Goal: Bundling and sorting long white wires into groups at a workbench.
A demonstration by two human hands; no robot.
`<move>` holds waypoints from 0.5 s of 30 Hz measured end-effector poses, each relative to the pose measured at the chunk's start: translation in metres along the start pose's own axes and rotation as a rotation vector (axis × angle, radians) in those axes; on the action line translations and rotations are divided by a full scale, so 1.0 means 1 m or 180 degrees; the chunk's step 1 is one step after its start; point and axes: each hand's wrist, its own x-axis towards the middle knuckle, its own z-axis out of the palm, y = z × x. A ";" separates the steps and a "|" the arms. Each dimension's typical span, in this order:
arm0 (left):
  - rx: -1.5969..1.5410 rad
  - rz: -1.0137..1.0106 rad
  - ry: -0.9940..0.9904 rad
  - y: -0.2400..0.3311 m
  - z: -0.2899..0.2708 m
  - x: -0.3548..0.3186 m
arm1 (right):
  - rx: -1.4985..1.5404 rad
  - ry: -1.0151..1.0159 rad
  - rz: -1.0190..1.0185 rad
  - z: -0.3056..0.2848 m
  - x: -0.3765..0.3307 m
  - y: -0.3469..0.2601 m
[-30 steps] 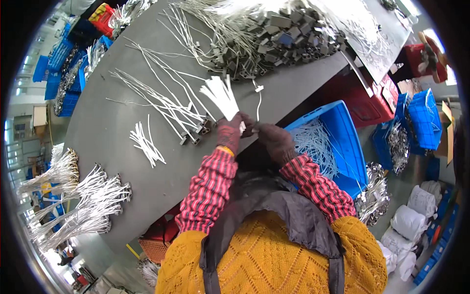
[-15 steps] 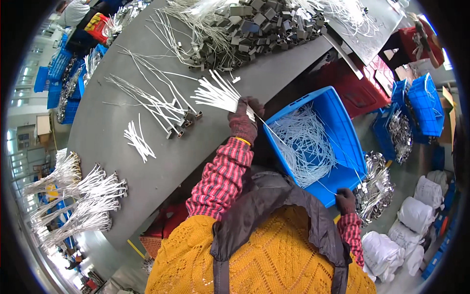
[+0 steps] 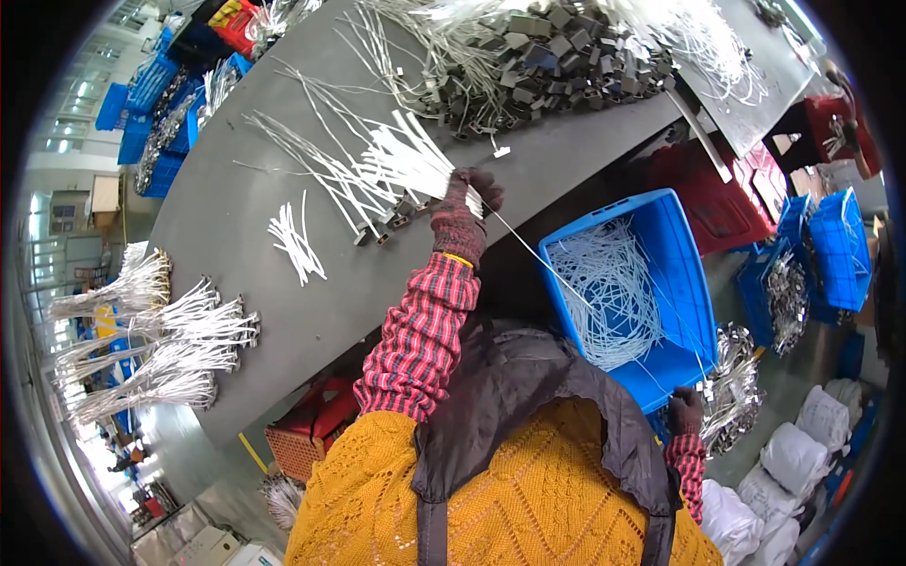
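My left hand [image 3: 466, 200], in a dark red knit glove, is closed round a fanned bundle of white wires [image 3: 408, 156] above the grey table. A thin white strand [image 3: 528, 243] runs from this hand down into a blue bin [image 3: 681, 269] holding a tangle of thin white strands [image 3: 604, 292]. Beyond the bin's near right corner is my right hand [image 3: 685, 411], gloved too, its fingers curled. What they hold, if anything, I cannot make out. Just left of my left hand lie loose wires with small metal ends [image 3: 401, 215], partly covered by the bundle.
A heap of dark metal housings [image 3: 557, 71] covers the table's far side. A small white bundle [image 3: 295, 247] lies mid-table, and tied wire bundles [image 3: 179, 349] sit at its left end. A red crate [image 3: 731, 193] stands beyond the bin; metal-ended wires [image 3: 734, 387] lie beside it.
My left hand has moved left over the table with the bundle, which now overlaps the loose wires. The whole view has shifted. My right hand stays near the bin's corner.
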 end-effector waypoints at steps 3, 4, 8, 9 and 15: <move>0.0038 -0.0157 -0.0243 -0.001 -0.013 -0.011 | 0.0004 -0.0372 -0.0621 0.076 -0.005 -0.079; 0.0007 -0.0200 -0.0294 -0.002 -0.018 -0.014 | 0.0347 -0.0626 -0.0541 0.117 -0.004 -0.114; 0.0380 0.0260 -0.0608 -0.005 -0.032 -0.017 | 0.0772 -0.1929 -0.1742 0.277 -0.028 -0.248; 0.0289 0.0253 -0.0579 -0.004 -0.035 -0.015 | 0.0928 -0.2018 -0.1570 0.313 -0.038 -0.279; 0.0396 0.0236 0.0042 0.018 -0.053 -0.003 | 0.0792 -0.2073 -0.1822 0.441 -0.095 -0.394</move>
